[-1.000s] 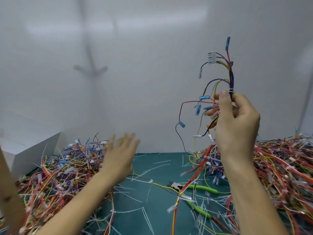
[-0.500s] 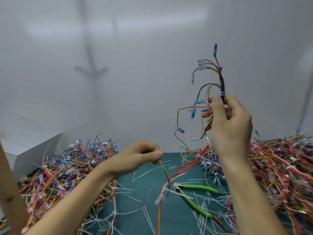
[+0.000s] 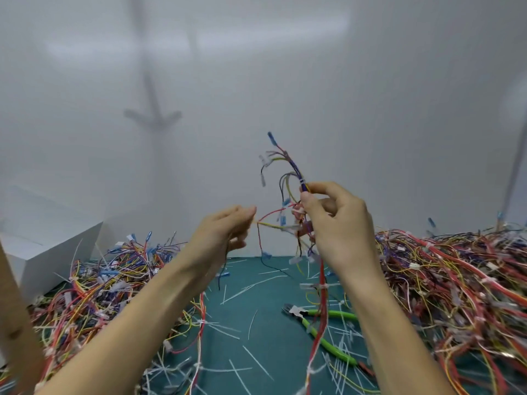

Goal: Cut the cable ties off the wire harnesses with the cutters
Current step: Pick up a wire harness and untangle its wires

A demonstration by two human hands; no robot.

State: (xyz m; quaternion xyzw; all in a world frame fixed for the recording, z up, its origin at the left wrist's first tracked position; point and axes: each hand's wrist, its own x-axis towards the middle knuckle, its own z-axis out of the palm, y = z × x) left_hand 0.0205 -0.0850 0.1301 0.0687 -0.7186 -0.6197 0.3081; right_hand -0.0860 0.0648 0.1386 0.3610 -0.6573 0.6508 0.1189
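My right hand (image 3: 339,223) holds a wire harness (image 3: 295,169) up in front of the white wall and pinches its purple bundle just below a white cable tie (image 3: 301,181). The harness's red, yellow and black wires with blue and white connectors hang down to the mat. To the left, at about the same height, my left hand (image 3: 225,229) pinches the end of a yellow wire (image 3: 271,225) that runs across to the harness. The green-handled cutters (image 3: 313,327) lie on the mat below my right hand, and no hand touches them.
A heap of coloured wire harnesses (image 3: 99,283) lies at the left and a larger heap (image 3: 462,280) at the right. Several cut white ties litter the green mat (image 3: 256,354). A white box (image 3: 42,240) stands at the far left, and a brown object (image 3: 11,323) crosses the left edge.
My left hand closed on a yellow wire low over the mat and lifted it toward the harness. My right hand came down and leftward with the harness.
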